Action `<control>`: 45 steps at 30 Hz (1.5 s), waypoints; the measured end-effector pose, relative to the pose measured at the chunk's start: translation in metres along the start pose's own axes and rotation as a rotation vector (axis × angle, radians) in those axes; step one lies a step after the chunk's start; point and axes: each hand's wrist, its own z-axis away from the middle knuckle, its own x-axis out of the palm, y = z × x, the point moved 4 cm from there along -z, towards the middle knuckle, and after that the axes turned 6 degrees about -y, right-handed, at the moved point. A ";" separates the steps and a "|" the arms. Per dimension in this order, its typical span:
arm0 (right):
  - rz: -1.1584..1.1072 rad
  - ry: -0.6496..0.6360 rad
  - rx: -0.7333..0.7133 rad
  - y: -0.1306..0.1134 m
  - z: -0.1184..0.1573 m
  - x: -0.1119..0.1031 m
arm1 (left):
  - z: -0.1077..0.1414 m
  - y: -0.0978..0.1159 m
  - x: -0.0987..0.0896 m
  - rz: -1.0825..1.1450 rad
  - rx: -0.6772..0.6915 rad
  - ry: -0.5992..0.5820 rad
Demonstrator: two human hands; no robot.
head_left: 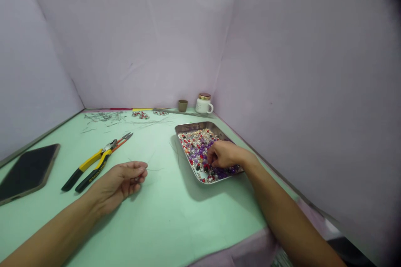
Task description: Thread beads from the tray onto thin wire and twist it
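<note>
Between the thumb and fingertips of my left hand [130, 177] is a thin wire [156, 170], pinched above the table, its ends sticking out past the fingers. A shallow metal tray [184, 154] holds many small beads [196, 144] in red, purple, white, black and gold. My right hand [224, 154] reaches down into the tray with its fingers closed among the beads. What those fingertips hold, if anything, is hidden. Yellow-and-black pliers [94, 162] lie just beyond my left hand, alongside a red-handled cutting tool [122, 141].
A phone [28, 171] lies at the left edge of the green table [163, 225]. Along the back are a heap of wire pieces [105, 116], beaded pieces [140, 115], a small brown cup [183, 105] and a lidded white mug [203, 104]. Pale partitions [147, 41] enclose the table.
</note>
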 end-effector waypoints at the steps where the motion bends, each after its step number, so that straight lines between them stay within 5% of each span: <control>1: 0.024 0.005 0.014 -0.001 0.000 0.000 | 0.000 0.000 0.000 -0.002 0.000 -0.003; 35: 0.106 0.088 0.070 -0.008 -0.002 0.003 | 0.000 -0.001 0.001 -0.031 0.020 -0.048; 38: -0.095 0.340 0.060 -0.013 0.005 -0.015 | 0.001 -0.002 0.003 -0.001 0.062 -0.075; 41: -0.603 0.616 -0.023 -0.036 0.007 -0.032 | 0.003 0.002 0.004 0.051 0.126 -0.085; 45: -1.419 0.568 -0.204 -0.098 -0.018 -0.022 | 0.009 0.016 0.001 0.131 0.249 -0.052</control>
